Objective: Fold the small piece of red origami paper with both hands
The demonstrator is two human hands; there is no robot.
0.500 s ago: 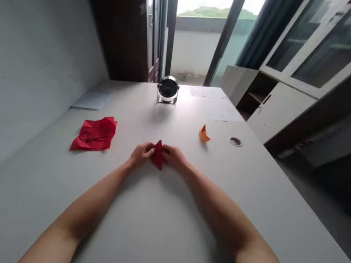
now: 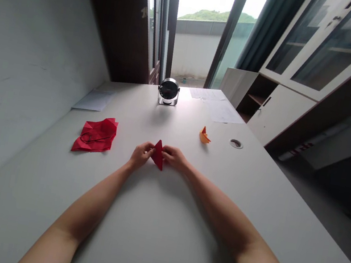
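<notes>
A small folded red paper piece (image 2: 158, 154) with a pointed top stands on the white table (image 2: 152, 227) between both hands. My left hand (image 2: 140, 154) pinches its left side with the fingertips. On the opposite side, my right hand (image 2: 173, 156) grips the paper's right edge. Both forearms stretch forward over the table towards it.
A crumpled stack of red paper (image 2: 95, 135) lies to the left. A small orange folded paper figure (image 2: 204, 135) sits to the right, near a round cable hole (image 2: 236, 143). A small desk fan (image 2: 168, 91) and white sheets (image 2: 215, 107) are at the far edge. A cabinet stands on the right.
The hands and the red paper piece stay almost where they were; only the view shifts slightly.
</notes>
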